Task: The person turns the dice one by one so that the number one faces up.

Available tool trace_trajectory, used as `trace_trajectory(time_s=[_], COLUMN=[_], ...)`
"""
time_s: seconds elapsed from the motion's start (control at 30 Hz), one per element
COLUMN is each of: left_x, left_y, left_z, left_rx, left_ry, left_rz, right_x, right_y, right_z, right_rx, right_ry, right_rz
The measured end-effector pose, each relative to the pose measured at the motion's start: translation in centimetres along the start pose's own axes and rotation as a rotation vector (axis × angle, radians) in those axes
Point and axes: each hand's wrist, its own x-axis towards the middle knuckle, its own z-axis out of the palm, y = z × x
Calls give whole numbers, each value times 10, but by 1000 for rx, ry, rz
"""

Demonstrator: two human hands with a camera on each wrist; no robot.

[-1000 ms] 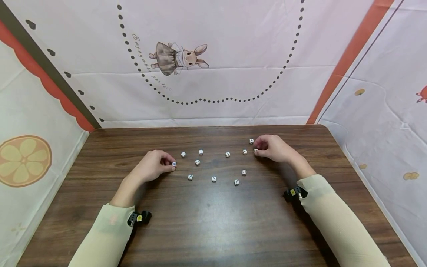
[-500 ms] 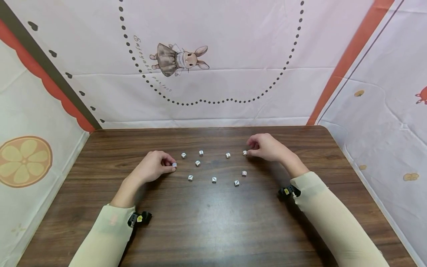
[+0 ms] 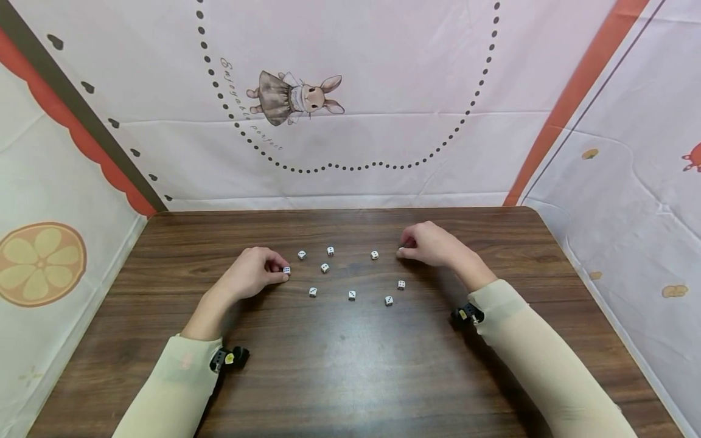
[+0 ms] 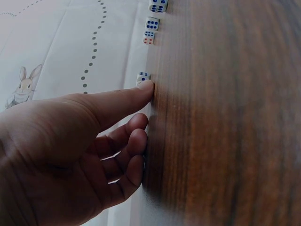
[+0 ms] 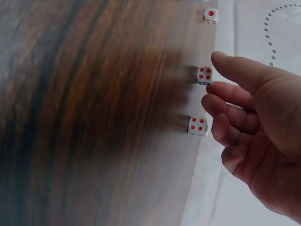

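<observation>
White dice with red and blue pips lie scattered on the table. My left hand (image 3: 253,271) pinches a die (image 3: 286,270) between thumb and index finger at the left of the group. In the left wrist view that die (image 4: 143,76) shows just past the thumb tip. My right hand (image 3: 429,243) hovers at the right end, fingers loosely curved. From the right wrist, one die (image 5: 204,75) with four red pips appears in the gap between thumb and index finger, and a second die (image 5: 197,125) stands beside the lower fingertips. Both are hidden under the hand in the head view.
Several other dice stand between the hands, including a die (image 3: 375,255) left of the right hand and a die (image 3: 389,300) nearer the front. The dark wooden table (image 3: 350,377) ends at a printed cloth wall (image 3: 383,73) behind.
My right hand has moved left from the far right dice, now covering the dice that showed around it earlier. My left hand has stayed in place with its die.
</observation>
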Motion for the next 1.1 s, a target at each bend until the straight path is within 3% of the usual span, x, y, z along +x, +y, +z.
trace_trajectory(time_s=[0.23, 0.6, 0.77, 1.1], left_x=[0, -1, -1, 0], left_y=[0, 3, 2, 0], left_z=[0, 0, -1, 0], left_rx=[3, -2, 1, 1], left_ry=[2, 7, 3, 0], left_rz=[11, 8, 16, -1], right_x=[4, 9, 11, 16], right_y=[-6, -8, -8, -5], right_z=[3, 6, 7, 10], right_rx=[-93, -58, 22, 191], right_ry=[-12, 0, 27, 31], right_rz=[2, -77, -95, -36])
